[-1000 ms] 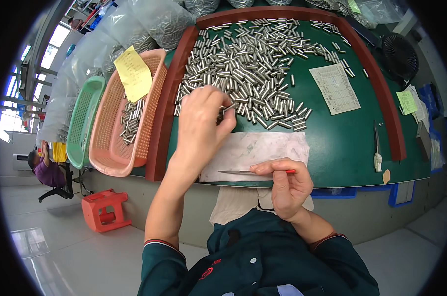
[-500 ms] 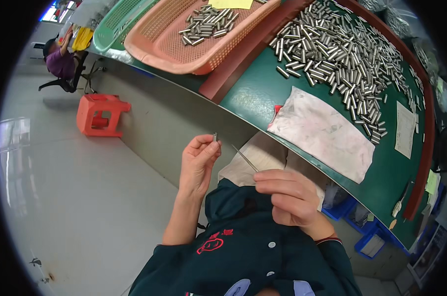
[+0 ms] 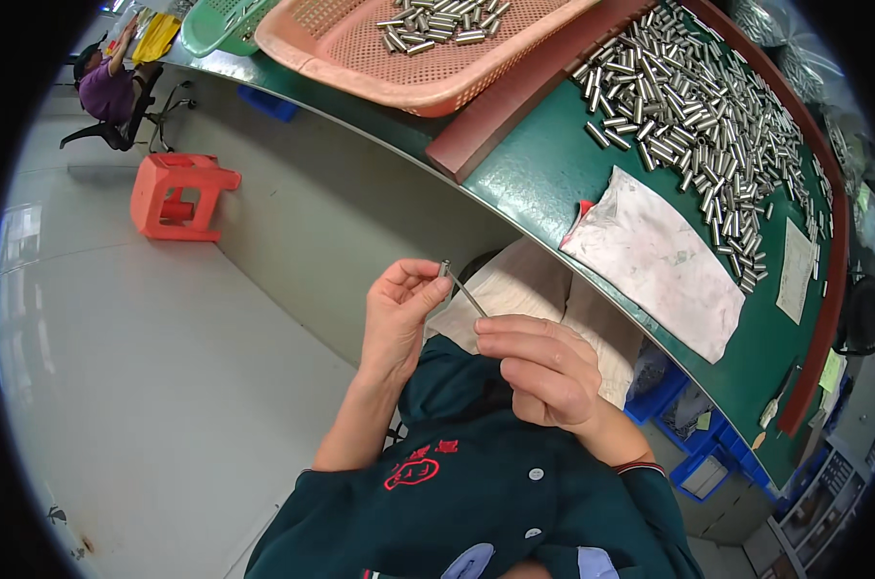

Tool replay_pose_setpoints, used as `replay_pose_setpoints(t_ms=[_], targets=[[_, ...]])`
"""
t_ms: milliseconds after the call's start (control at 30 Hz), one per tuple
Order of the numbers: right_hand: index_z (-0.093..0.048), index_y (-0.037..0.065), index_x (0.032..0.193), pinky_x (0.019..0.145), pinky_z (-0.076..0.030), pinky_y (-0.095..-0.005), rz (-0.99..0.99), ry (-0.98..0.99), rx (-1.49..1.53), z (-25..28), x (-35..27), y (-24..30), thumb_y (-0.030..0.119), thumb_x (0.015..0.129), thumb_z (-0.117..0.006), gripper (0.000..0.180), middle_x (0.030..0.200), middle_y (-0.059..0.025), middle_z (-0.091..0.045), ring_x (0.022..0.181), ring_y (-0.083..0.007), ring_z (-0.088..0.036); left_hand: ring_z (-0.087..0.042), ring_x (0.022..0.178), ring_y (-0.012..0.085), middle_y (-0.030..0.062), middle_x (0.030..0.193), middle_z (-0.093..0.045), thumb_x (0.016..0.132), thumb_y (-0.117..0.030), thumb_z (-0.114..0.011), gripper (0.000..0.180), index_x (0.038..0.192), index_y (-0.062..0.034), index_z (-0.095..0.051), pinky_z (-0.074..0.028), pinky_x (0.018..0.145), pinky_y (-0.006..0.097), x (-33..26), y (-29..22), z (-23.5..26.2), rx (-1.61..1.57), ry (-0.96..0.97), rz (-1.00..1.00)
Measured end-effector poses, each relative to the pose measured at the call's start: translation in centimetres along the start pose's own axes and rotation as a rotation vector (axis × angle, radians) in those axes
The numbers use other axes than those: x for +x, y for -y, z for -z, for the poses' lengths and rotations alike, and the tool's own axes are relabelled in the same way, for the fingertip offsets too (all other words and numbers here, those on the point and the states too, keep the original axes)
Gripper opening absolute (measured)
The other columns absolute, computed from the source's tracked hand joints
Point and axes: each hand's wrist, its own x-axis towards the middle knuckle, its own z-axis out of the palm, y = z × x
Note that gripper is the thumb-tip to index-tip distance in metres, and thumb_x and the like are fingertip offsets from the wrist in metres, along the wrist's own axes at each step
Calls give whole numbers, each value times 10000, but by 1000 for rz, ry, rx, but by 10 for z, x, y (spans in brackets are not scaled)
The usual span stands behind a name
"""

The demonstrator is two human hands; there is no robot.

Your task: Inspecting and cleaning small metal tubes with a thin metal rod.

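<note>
Between the thumb and forefinger of my left hand (image 3: 397,307), a small metal cylinder (image 3: 445,267) stands upright. My right hand (image 3: 545,365) pinches a thin pointed metal rod (image 3: 469,297), which slants up and left. Its tip is at the cylinder's upper end; whether it touches or enters it I cannot tell. Both hands are in front of my body, short of the green table (image 3: 526,159). On the table lies a large heap of metal cylinders (image 3: 693,125) like the one I hold. A stained white cloth (image 3: 659,265) is spread at the near edge.
A pink mesh basket (image 3: 360,85) with more cylinders stands at the far left, beside a green basket (image 3: 204,31). A reddish-brown rail (image 3: 514,106) borders the heap. Blue bins (image 3: 698,473) sit below the table's right end. A red stool (image 3: 181,198) and a seated person (image 3: 109,92) are farther left.
My right hand has moved left and slightly up, bringing the rod's tip to the cylinder. My left hand has shifted slightly right. The view has turned a little, moving the surroundings.
</note>
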Motion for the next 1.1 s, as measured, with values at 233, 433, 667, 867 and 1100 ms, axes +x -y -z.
replay_pose_setpoints(t_ms=[233,433,667,867,1100], targets=[[-468,-15,871,601,-527,-373,3,30,3,-2,0,-1,-72,746,-456,138,815,-188,-591,737,-348,-615,-549,741,82,52,816,-593,733,38,-620,142,856,4,-558,-436,694,195,-1,0,2,30,-30,-74],[-543,-13,821,629,-530,-323,-7,52,-82,-2,-1,-3,-12,629,-659,225,860,-155,-598,782,-289,-614,-548,724,80,52,805,-595,729,48,-621,138,848,7,-566,-439,684,195,-4,-3,-2,92,-21,-129],[-542,-8,863,583,-516,-307,-27,-60,-132,-5,-13,-4,87,706,-677,228,798,-141,-607,717,-286,-626,-538,721,76,50,798,-591,721,63,-620,147,848,7,-570,-436,683,193,-4,-1,0,164,-74,-188],[-537,-21,906,605,-519,-312,-61,44,-186,-6,-10,-5,-3,685,-654,251,832,-155,-611,748,-299,-626,-530,715,75,45,795,-586,734,54,-610,132,849,6,-566,-428,682,191,0,3,7,109,-127,-201],[-541,-25,899,624,-523,-321,-22,27,-92,-12,-18,-11,-40,682,-627,234,836,-162,-614,770,-306,-623,-527,714,70,43,792,-586,751,33,-604,109,850,10,-565,-420,668,184,-2,7,0,136,-193,-290]])
